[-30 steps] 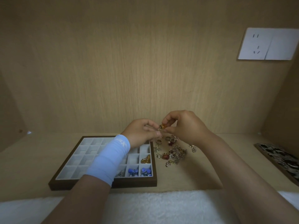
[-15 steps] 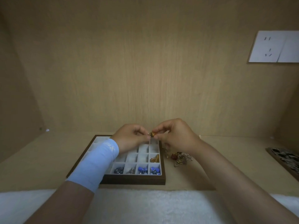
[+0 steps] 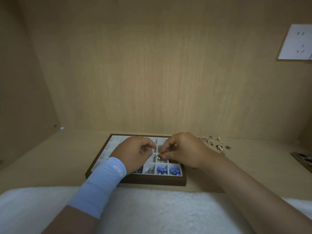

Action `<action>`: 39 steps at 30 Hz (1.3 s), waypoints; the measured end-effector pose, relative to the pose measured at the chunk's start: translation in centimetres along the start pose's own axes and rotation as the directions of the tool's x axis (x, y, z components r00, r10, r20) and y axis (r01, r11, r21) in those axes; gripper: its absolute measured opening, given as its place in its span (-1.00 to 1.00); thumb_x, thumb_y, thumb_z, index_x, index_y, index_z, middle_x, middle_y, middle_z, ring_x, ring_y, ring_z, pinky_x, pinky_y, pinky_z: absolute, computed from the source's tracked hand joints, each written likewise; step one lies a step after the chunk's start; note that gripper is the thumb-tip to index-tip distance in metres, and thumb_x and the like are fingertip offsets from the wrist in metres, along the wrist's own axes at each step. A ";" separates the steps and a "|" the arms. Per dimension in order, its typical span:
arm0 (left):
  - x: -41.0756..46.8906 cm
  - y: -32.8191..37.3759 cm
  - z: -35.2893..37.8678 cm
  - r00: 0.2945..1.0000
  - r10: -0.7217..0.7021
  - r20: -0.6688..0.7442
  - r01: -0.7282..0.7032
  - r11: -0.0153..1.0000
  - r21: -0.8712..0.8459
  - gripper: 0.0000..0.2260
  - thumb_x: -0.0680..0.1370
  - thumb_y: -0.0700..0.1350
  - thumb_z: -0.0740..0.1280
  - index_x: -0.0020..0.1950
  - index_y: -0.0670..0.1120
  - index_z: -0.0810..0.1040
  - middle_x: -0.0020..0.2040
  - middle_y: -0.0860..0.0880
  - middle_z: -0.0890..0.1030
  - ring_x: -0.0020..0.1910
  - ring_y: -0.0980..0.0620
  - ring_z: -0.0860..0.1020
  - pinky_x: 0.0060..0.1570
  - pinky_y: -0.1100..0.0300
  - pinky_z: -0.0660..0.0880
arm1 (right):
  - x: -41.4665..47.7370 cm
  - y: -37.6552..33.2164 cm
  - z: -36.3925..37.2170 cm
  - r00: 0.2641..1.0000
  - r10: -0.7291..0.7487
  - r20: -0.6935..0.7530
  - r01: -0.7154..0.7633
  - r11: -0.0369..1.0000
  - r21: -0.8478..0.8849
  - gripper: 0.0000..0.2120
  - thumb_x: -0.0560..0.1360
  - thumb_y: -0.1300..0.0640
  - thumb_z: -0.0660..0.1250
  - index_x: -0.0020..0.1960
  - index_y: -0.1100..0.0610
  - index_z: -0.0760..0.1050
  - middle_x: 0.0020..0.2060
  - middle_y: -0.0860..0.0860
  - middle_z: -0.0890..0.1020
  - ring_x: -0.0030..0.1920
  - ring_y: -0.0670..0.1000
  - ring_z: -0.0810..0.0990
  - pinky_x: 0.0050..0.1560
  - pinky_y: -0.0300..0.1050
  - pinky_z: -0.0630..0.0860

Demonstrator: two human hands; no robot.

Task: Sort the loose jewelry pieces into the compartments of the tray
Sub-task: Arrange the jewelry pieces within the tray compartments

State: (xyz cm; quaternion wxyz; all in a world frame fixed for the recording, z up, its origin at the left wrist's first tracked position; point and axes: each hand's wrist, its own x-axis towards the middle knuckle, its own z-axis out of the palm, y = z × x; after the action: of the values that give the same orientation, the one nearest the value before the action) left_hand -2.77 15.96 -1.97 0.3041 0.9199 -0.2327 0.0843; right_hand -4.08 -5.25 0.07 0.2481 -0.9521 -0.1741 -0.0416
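Wooden shelf [image 3: 50,157]: right hand [image 3: 184,151] pinches amber piece [image 3: 162,154] over tray [image 3: 152,181]; left hand [image 3: 135,152] curled (grip unclear).

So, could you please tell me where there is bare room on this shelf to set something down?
The shelf left of the tray is bare out to the side wall. Another bare patch lies between the loose jewelry and the dark object at the right edge. Crowded: the tray's right half, under the left hand and right hand pinching an amber piece.

single head-worn wide-angle view, facing forward and down, close above the tray [image 3: 152,181], wooden back wall [image 3: 152,73] behind
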 end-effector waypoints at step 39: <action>-0.2 1.1 1.6 0.991 0.131 -0.012 -0.126 0.973 0.193 -0.78 0.58 0.07 0.26 0.20 0.18 0.56 0.15 0.16 0.54 0.15 0.14 0.43 0.14 0.17 0.45 | -0.5 3.0 -5.3 0.994 0.094 -0.058 -0.101 0.988 -0.116 -0.83 0.57 0.16 0.37 0.00 -0.09 0.67 -0.07 -0.21 0.63 -0.17 -0.28 0.56 -0.15 -0.33 0.43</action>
State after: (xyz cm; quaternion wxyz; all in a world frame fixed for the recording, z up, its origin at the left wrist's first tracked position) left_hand -3.50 14.31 -2.71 0.2107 0.9268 -0.2789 0.1371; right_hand -3.49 -10.44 3.20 0.1972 -0.9711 -0.1180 -0.0647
